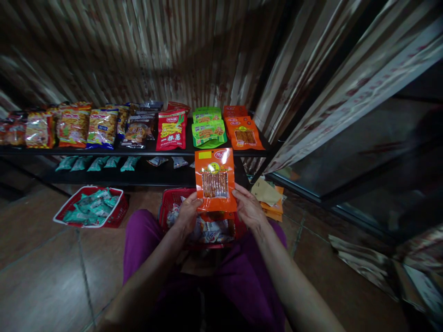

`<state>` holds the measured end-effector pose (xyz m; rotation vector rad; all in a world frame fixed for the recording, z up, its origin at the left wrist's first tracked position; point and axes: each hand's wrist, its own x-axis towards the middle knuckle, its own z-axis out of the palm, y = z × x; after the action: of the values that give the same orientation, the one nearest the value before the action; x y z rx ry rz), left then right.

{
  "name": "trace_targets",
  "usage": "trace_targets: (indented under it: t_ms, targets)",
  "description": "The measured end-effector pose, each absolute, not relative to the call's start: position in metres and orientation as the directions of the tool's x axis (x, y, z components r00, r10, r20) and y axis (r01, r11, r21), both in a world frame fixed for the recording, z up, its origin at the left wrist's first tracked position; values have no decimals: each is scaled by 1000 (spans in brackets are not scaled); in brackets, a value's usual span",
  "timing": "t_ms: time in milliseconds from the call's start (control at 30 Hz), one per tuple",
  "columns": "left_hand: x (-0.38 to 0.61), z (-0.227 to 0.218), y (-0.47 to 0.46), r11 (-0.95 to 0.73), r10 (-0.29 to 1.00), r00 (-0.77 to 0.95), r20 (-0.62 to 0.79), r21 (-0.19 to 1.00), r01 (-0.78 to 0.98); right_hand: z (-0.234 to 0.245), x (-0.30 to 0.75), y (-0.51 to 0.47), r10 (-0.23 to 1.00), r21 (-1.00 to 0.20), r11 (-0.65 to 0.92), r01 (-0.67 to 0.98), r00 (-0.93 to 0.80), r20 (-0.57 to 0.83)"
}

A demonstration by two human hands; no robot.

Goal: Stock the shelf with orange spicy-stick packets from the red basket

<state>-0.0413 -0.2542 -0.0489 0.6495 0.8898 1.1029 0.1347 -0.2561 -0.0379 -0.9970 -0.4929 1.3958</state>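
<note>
Black two-tier shelf against pleated curtains; brown tiled floor. Head view: orange packet held in front of the shelf, above a red basket. Left hand pinched on its lower left edge, right hand pinched on the lower right. Dim light.

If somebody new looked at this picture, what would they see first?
Probably the shiny orange packet in the middle, held up between the left hand and the right hand. Next might come the bright green packets on the shelf behind it, just right of a big red packet. Down on the floor at the left, teal packets fill a red basket.
</note>
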Motion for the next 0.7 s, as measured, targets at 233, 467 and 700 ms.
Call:
trace_targets:
  t_ms: [233,467,700]
  targets:
    - [-37,-42,-263,319,947,195,-254,806,-499,-49,126,-252,904,-839,-32,-544,343,-256]
    - [-36,-40,-266,327,945,183,-271,797,-507,-52,122,-253,901,-878,-1,-478,380,-208]
    - [-32,-39,-270,305,952,169,-254,799,-518,-60,123,-252,911,-916,43,-399,392,-128]
